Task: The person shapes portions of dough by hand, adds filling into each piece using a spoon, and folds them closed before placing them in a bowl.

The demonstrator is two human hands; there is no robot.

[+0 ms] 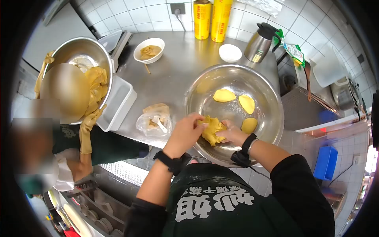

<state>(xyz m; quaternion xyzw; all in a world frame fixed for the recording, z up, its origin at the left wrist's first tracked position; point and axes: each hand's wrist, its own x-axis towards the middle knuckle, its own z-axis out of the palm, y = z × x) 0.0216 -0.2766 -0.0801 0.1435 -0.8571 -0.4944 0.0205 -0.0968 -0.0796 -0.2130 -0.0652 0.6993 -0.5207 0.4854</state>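
Note:
A lump of yellow dough with ragged edges is between my two hands, low over the near left part of a large steel bowl. My left hand grips its left side with bent fingers. On the other side my right hand presses its fingers into the dough. Inside the bowl lie three smooth yellow dough pieces: one oval at the back, another to its right, and a third just beyond my right hand.
Left of the bowl lies a plastic bag with a white spoon. Behind are a white bowl, a small white dish, and a steel jug. At left, a gloved co-worker holds a steel basin beside a white tray.

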